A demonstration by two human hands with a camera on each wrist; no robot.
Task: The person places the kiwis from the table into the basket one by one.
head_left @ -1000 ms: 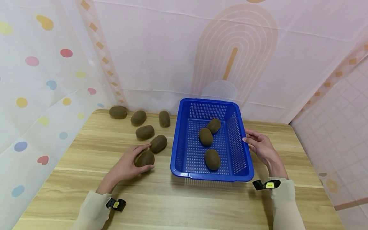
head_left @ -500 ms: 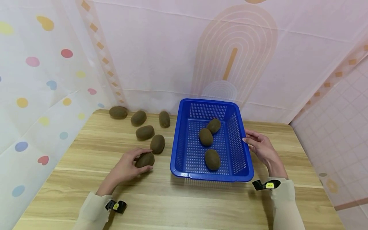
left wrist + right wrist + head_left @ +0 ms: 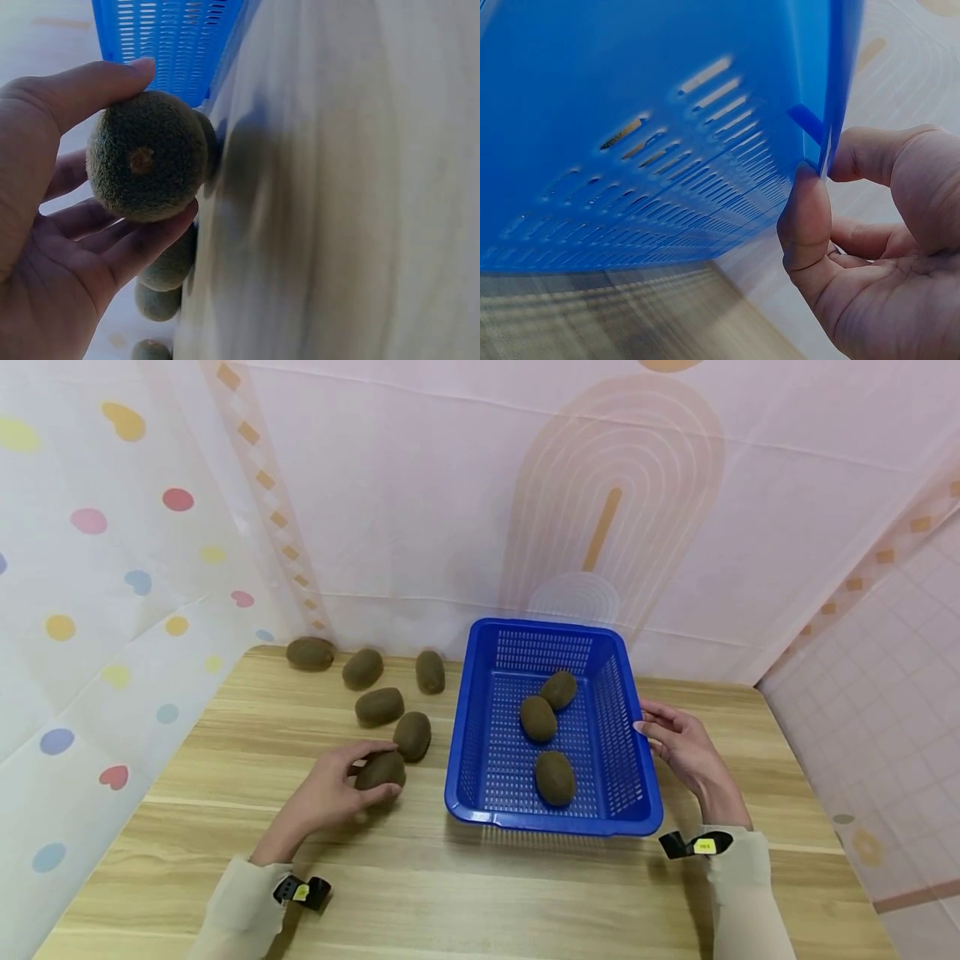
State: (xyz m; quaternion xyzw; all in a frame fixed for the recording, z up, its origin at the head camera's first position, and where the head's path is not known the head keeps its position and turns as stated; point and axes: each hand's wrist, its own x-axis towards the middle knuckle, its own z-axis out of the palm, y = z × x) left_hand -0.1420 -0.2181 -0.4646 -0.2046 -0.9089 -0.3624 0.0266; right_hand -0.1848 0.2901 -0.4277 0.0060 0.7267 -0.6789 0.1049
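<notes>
Toward nine o'clock in the head view, a creased white sheet (image 3: 116, 602) with coloured dots is hanging beside a pale wood-grained table (image 3: 420, 893). Toward eight, the left hand (image 3: 330, 789) is gripping a brown, fuzzy, oval kiwi (image 3: 383, 772), the fruit sitting between thumb and fingertips. Five loose brown kiwis (image 3: 379, 707) are lying on the table, spread from eleven to about half past one around the held one — the closest just beside it. Farther right, between two and three o'clock from the held kiwi, a blue rectangular plastic basket (image 3: 555, 823) with slotted walls is standing. Inside, three brown kiwis (image 3: 555, 778) are resting — two close together toward twelve, one toward six. At the basket's three o'clock, the right hand (image 3: 678, 747) is pinching the blue plastic rim (image 3: 648, 777) between thumb and fingers.
</notes>
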